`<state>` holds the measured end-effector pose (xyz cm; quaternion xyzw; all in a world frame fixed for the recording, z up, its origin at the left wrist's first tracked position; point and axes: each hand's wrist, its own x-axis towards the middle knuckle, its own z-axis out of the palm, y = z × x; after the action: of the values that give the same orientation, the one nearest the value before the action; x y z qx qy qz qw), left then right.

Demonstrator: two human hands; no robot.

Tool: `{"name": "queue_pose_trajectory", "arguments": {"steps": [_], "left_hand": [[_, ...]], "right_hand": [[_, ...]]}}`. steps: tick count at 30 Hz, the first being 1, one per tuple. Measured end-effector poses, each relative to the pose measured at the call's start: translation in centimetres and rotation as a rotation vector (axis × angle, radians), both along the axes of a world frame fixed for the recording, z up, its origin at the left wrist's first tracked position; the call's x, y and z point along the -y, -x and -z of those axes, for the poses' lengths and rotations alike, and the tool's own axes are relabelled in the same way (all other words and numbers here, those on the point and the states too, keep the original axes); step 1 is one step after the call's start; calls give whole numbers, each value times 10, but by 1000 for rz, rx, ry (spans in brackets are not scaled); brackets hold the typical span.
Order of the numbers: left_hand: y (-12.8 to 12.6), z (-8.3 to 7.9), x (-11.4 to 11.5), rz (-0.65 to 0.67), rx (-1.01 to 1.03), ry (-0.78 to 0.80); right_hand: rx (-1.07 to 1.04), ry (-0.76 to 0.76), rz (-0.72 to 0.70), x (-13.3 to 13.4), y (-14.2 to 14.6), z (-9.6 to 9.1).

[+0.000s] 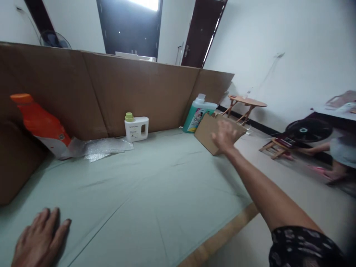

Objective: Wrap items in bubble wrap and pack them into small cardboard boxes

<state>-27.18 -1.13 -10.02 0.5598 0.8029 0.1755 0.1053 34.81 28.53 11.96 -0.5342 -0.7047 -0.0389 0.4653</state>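
While your left hand (40,237) is lying palm down on the pale green cloth (144,193) at the lower left, your right hand (224,133) is touching the cardboard box (204,135) at the far right of the work surface. Your left fingers are resting extended, with the thumb standing apart, and they are gripping nothing. Your right hand is showing blurred, its fingers extending over the upper face of the box; I cannot tell whether they are clamping it or only pressing on it. The box is sitting at a slant, and whether its whole base is meeting the cloth is not showing.

Behind the box, the green bottle (191,118) is standing partly hidden, its pale cap showing. Near the middle, the white bottle (137,129) is standing upright, its handle facing right and its yellow-green cap on. Just beside it, to the left, the bubble wrap (104,146) is lying on the cloth, reaching to the orange bottle (46,124), which is appearing tilted. Behind all three bottles, the cardboard screen (144,89) is standing along the far edge.

Beyond the right edge, a small wooden table (251,101) is standing by the wall, and another person (340,154) is showing near a black fan (308,130).
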Motion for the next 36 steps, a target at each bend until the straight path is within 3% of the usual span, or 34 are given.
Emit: {"name": "queue_pose_trajectory", "arguments": {"steps": [3,6,9,11,14,18,21,24,27,31,34,36], "left_hand": [[-66,-3,18,1,13,-204],[-112,-17,25,-13,88,-321],[-127,-32,28,-76,158,-402],[-128,-39,30,-137,200,-423],[-129,-46,29,-187,256,-448],[-139,-50,20,-88,303,-501],[-154,-52,14,14,355,-528],[-165,-53,9,35,468,-517],[-164,-57,1,-16,613,-518],[-154,-66,-13,6,796,-513],[-153,-70,-26,45,910,-477],[-154,-69,-35,51,940,-467]], "right_hand": [[-28,-78,9,-31,-47,-23],[-13,-95,-83,-49,-62,-25],[32,-112,-132,-41,-59,-10],[110,-108,-87,-16,-51,2],[267,-11,-81,41,-23,10],[328,34,-352,118,53,-3],[364,21,-586,151,111,-17],[339,10,-698,164,140,-19],[226,88,-613,165,134,0],[58,458,-557,162,127,62],[-50,758,-610,160,154,105],[-112,847,-574,155,181,119]]}}
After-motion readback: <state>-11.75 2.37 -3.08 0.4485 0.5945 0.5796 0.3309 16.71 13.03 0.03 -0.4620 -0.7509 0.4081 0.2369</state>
